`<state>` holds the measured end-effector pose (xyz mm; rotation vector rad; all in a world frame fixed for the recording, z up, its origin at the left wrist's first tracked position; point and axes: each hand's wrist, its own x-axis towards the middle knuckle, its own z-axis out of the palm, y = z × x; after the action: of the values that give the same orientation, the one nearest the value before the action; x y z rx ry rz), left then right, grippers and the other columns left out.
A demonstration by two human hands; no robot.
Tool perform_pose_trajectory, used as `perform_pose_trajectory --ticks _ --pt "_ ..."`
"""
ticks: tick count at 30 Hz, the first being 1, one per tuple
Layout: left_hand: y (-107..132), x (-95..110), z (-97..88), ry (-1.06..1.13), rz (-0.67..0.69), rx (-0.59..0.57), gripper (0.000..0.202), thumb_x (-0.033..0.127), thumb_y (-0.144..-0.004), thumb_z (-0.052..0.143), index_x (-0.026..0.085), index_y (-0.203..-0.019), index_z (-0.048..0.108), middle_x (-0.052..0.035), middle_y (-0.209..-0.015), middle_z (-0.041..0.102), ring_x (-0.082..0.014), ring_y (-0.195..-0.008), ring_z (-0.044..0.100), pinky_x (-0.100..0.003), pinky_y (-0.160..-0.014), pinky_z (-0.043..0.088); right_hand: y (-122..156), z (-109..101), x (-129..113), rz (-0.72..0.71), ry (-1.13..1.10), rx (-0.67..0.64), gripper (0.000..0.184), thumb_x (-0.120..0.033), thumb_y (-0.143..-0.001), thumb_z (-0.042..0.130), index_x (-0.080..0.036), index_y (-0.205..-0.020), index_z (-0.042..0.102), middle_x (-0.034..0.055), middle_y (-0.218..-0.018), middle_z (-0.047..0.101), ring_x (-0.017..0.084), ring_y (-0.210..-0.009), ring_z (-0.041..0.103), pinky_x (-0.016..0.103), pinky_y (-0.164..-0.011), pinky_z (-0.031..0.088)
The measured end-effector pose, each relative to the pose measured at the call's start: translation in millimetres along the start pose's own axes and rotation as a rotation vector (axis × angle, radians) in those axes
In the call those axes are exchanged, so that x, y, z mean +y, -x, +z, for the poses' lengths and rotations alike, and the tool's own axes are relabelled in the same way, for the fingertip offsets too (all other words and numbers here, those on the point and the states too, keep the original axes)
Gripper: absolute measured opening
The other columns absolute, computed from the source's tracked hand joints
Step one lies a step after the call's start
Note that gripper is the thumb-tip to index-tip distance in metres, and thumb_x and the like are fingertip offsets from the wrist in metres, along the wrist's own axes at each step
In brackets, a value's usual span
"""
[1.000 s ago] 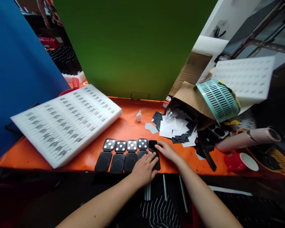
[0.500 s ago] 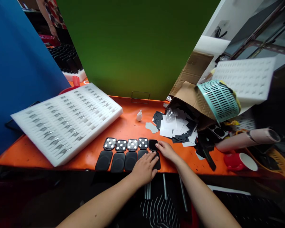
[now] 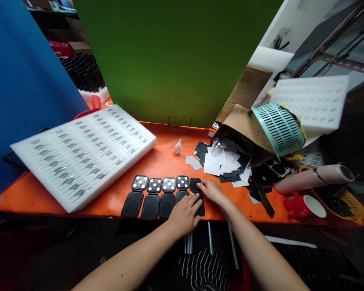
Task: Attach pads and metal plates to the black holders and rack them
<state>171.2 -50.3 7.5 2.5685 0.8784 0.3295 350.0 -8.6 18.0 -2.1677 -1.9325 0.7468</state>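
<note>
Several black hinged pads lie in a row along the front of the table, each with a small square flap above a longer rounded panel. Most square flaps [image 3: 169,184] carry white round dots. The rightmost square flap [image 3: 194,184] is plain black. My right hand [image 3: 211,190] grips this flap at its right edge, fingertips pressed together on it. Fingers spread, my left hand [image 3: 184,213] lies flat over the rightmost long panel [image 3: 202,207] and partly covers the panel beside it [image 3: 182,197].
A white foam tray [image 3: 87,157] with slots lies tilted at left. A small white bottle [image 3: 177,147] stands behind the pads. Black and white cut sheets [image 3: 227,163] spill from a cardboard box [image 3: 239,117]. At right are a teal basket [image 3: 277,129], a pink tumbler [image 3: 315,178] and a red mug [image 3: 297,206].
My right hand has shifted very slightly left on the flap. The left hand keeps its place. A person's arm at the back left has gone out of view.
</note>
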Motion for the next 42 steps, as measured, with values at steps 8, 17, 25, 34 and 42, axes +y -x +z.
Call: perform_pose_trajectory --ticks 8,17,25,34,42 --pt "0.3 0.0 -0.4 0.001 0.004 0.005 0.052 0.040 -0.078 0.047 0.022 -0.126 0.036 -0.0043 -0.137 0.032 -0.0219 -0.124 0.027 -0.038 -0.103 0.023 -10.5 -8.5 -4.7 0.037 0.178 -0.094 0.035 -0.046 -0.080 0.040 -0.019 -0.075 0.062 0.0076 -0.077 0.064 0.019 -0.073 0.057 0.026 -0.058 0.033" --pt "0.4 -0.2 -1.2 0.007 0.008 0.009 0.052 0.039 -0.078 0.048 0.022 -0.126 0.036 -0.0044 -0.137 0.031 -0.0213 -0.125 0.026 -0.037 -0.103 0.022 -10.7 -18.9 -20.8 0.072 0.334 0.005 0.047 -0.055 -0.077 0.040 -0.015 -0.077 0.064 0.0152 -0.083 0.064 0.026 -0.082 0.057 0.034 -0.069 0.039" --pt "1.8 -2.7 -0.3 0.006 0.023 -0.003 0.052 0.039 -0.080 0.044 0.017 -0.126 0.035 -0.0093 -0.134 0.036 -0.0217 -0.124 0.028 -0.038 -0.103 0.023 33.9 8.5 -12.2 -0.374 0.180 0.084 0.037 -0.031 -0.087 0.032 -0.019 -0.115 0.053 0.0062 -0.122 0.050 0.018 -0.113 0.044 0.035 -0.099 0.027" --pt "3.0 -2.1 1.0 -0.051 0.059 0.018 0.053 0.041 -0.082 0.040 0.020 -0.130 0.030 -0.0068 -0.138 0.029 -0.0215 -0.126 0.023 -0.038 -0.102 0.024 1.2 -9.5 -36.0 -0.205 0.311 0.017 0.035 -0.035 -0.086 0.033 -0.020 -0.095 0.063 0.0084 -0.099 0.063 0.019 -0.095 0.055 0.029 -0.085 0.036" --pt "6.2 -3.8 -0.2 -0.087 0.068 0.010 0.054 0.042 -0.082 0.041 0.023 -0.131 0.028 -0.0033 -0.139 0.026 -0.0199 -0.126 0.024 -0.036 -0.102 0.025 -92.8 -38.2 -47.6 -0.158 0.299 0.093 0.035 -0.038 -0.077 0.053 -0.021 -0.107 0.055 0.0093 -0.110 0.052 0.023 -0.102 0.046 0.030 -0.080 0.035"
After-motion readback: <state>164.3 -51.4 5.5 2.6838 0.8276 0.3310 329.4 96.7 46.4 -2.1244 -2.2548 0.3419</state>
